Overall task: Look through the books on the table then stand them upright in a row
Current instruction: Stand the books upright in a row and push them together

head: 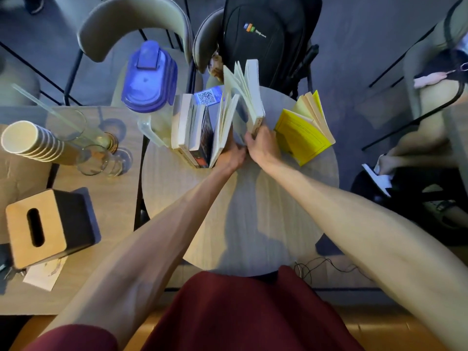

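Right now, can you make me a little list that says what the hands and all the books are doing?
left hand: holds one side of the open white book
right hand: grips its other side, pages fanned
standing books: upright in a row, left of the open one
yellow book: apart on the right, open, not in the row
round table: bare wood nearer the person
pitcher: purple lid, beside the row

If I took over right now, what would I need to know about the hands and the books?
Left hand: steadying the near end of the open book, beside the row.
Right hand: gripping that book's right cover; pages fanned open.
Row: several books already upright on the round table, next to the jug.
Yellow book: lying open on the right, not yet stood up.
Left: close the open book, stand it in the row, then do the yellow one.
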